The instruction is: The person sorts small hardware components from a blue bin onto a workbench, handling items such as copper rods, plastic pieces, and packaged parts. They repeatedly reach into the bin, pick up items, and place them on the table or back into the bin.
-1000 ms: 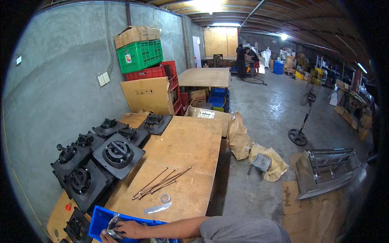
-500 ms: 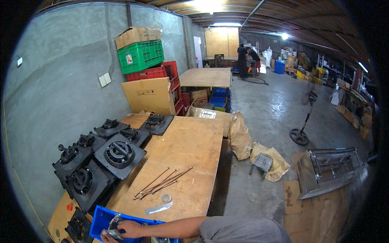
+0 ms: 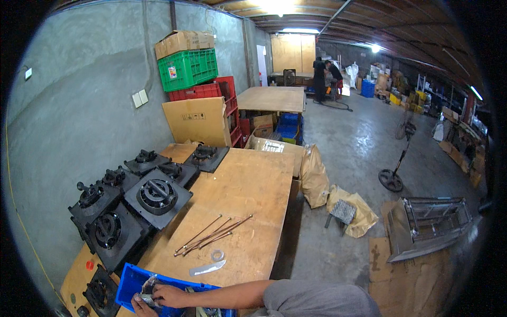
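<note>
Over a blue plastic bin at the lower edge, my right hand reaches in from the right, its fingers closed on a crumpled, greyish, bag-like wrapping. My left hand holds the same bundle from the near side, only its fingers showing. What lies inside the wrapping is hidden. Beyond the bin, on the wooden table, are a knife-shaped metal blade, a roll of tape and several thin copper-coloured tubes.
Black gas burner assemblies crowd the table's left side. A cardboard sheet and stacked crates stand behind. To the right are brown sacks, a small stool, a metal frame and a pedestal fan. People stand far back.
The view has shifted slightly. Both hands stay at the crumpled wrapping in the blue bin, with only small finger movement.
</note>
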### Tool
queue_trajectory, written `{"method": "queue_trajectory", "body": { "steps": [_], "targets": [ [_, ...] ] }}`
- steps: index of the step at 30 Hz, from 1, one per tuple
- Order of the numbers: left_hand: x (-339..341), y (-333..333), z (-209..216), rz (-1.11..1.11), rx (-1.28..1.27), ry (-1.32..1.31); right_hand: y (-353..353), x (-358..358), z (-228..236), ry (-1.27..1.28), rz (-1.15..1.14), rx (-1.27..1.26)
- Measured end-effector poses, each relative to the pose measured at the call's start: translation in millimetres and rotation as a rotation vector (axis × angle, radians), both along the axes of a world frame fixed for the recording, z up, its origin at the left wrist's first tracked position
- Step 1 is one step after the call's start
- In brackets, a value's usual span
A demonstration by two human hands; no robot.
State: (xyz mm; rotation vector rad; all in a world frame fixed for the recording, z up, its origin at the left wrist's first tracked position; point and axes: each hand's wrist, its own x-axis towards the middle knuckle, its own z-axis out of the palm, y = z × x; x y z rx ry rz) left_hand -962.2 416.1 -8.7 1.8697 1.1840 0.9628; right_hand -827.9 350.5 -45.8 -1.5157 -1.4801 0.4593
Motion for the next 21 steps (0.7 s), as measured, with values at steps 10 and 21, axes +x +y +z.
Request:
{"method": "queue_trajectory", "body": {
  "steps": [10,21],
  "targets": [
    [-7.4,18.5,-14.5,0.000,0.064,-0.019,-6.1,-10.8,16.0,-0.120,-0.187,0.090],
    [-9.1,7.6,-1.7,-0.020,0.031,-0.031,21.6,-9.1,-2.8,0.143,-0.149,-0.045]
  ]
}}
